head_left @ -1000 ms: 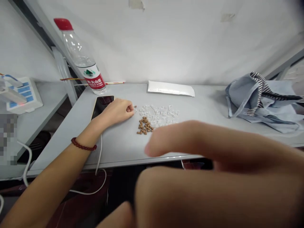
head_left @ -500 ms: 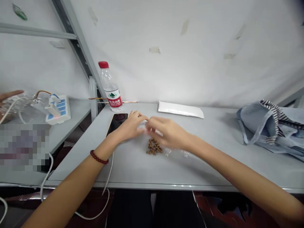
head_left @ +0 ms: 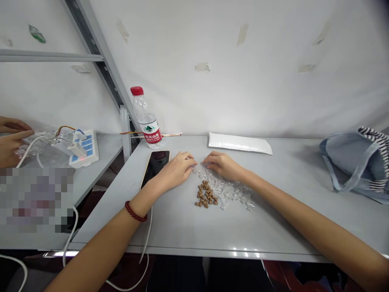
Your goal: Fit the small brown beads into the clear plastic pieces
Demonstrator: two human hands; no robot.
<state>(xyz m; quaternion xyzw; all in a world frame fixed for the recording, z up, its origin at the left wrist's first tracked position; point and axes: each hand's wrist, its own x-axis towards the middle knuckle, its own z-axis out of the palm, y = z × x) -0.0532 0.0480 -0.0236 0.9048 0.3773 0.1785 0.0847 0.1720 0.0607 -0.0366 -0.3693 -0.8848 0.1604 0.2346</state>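
Fingers of the left hand [head_left: 174, 170] and the right hand [head_left: 223, 167] curl loosely, their tips at the top of a scatter of clear plastic pieces [head_left: 226, 191]. Whether either hand pinches a piece cannot be told from this view.

From the left, a co-worker's hand [head_left: 10, 142] comes in at the picture's edge, over a heap of clear plastic [head_left: 32, 146] on a lower side shelf [head_left: 106, 152]. A power strip [head_left: 83, 148] with blue switches sits just beside that heap. At the desk's back left corner stands an upright water bottle [head_left: 146, 119] with a red cap. In front of it lies a phone [head_left: 154, 168], close to the heel of the left hand. A red bead bracelet [head_left: 135, 211] circles the left wrist, and a white cable [head_left: 148, 239] drops over the desk's [head_left: 273, 239] front edge.

Mid-desk, a small pile of brown pellets [head_left: 206, 194] touches the left side of the clear pieces. A white padded envelope [head_left: 240, 143] lies along the back edge, and a denim bag [head_left: 349, 160] with striped trim sits at the right end.
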